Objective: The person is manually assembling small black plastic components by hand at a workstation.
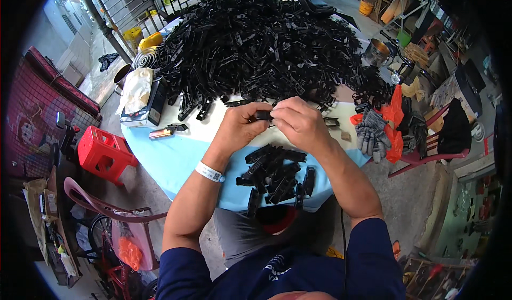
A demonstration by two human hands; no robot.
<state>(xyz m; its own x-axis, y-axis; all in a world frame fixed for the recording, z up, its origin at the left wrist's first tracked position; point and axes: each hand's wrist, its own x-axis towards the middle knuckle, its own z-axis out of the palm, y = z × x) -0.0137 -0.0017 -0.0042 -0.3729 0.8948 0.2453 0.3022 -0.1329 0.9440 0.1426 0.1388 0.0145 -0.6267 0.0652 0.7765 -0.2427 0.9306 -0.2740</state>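
Note:
A small black plastic part (pixel 262 115) is held above the table between my two hands. My left hand (pixel 240 128) is closed, with the thumb and curled index finger gripping the part. Pinched fingers of my right hand (pixel 300 120) meet its right end and partly cover it. Just beyond my hands rises a large heap of similar black plastic parts (pixel 250 49). Nearer to me, below my wrists, lies a small pile of black parts (pixel 272 174), several of them long and narrow.
The table has a white and light-blue cover (pixel 160 161). At its left stand a dark box (pixel 154 108) with a pale cloth bag on it and a lighter-like item (pixel 161 133). Grey gloves (pixel 373 134) and an orange plastic bag (pixel 394 124) are at the right. A red stool (pixel 105 153) stands left.

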